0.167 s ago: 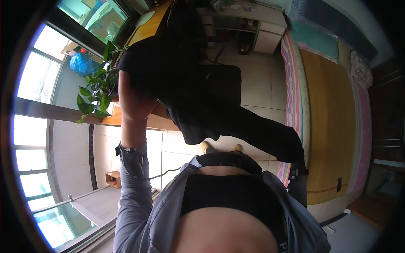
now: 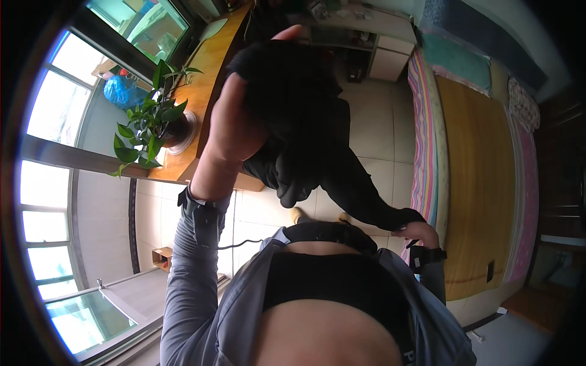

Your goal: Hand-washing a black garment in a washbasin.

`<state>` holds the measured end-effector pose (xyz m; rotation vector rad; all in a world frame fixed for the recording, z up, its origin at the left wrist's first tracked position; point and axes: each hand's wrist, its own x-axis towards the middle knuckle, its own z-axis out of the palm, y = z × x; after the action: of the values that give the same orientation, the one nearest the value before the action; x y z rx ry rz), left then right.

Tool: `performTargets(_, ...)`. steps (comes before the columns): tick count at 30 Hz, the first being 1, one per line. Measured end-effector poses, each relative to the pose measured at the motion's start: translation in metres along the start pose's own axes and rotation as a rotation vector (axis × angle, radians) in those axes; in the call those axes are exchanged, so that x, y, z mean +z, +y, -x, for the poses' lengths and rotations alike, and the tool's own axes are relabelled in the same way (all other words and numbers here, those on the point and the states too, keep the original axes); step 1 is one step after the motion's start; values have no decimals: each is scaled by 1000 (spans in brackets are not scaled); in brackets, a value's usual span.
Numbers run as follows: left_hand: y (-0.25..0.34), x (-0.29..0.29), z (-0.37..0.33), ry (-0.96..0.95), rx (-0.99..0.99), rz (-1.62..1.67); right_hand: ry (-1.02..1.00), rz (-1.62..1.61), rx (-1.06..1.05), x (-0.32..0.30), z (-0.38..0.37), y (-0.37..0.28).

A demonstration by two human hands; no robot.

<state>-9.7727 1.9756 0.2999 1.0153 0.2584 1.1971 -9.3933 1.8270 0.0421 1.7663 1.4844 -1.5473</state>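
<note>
A long black garment point(image 2: 299, 122) hangs bunched in front of me, held between my two hands. My left hand point(image 2: 241, 122) grips its upper part from the left side. Dark cloth covers most of those fingers, and one fingertip pokes out past the far edge. A narrow length of the garment, like a sleeve or a leg, runs down to the right. Its end is in my right hand point(image 2: 421, 233), closed on the cloth beside the bed; the fingertips there are partly hidden. I cannot tell exactly what kind of garment it is.
A leafy potted plant point(image 2: 174, 131) stands on a wooden ledge point(image 2: 204, 79) by the window, close to my left hand. To the right is a bed with a tan mat point(image 2: 476, 183). A white desk point(image 2: 390, 55) stands at the far side. Pale tiles cover the floor.
My left hand has moved right, away from the plant, uncovering its pot. The garment has bunched up more tightly. My right hand, covered by cloth before, now shows at the narrow end.
</note>
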Motion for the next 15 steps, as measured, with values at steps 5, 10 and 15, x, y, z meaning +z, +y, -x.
performTargets(5,-23,16,-24,-177,-61,-139,348,-824,-919,-42,59,-115)
performTargets(10,-46,16,-27,-201,4,-783,817,-658,-1261,-67,74,-217)
performTargets(15,-25,50,-15,36,35,-646,840,-828,-1147,-102,63,-215)
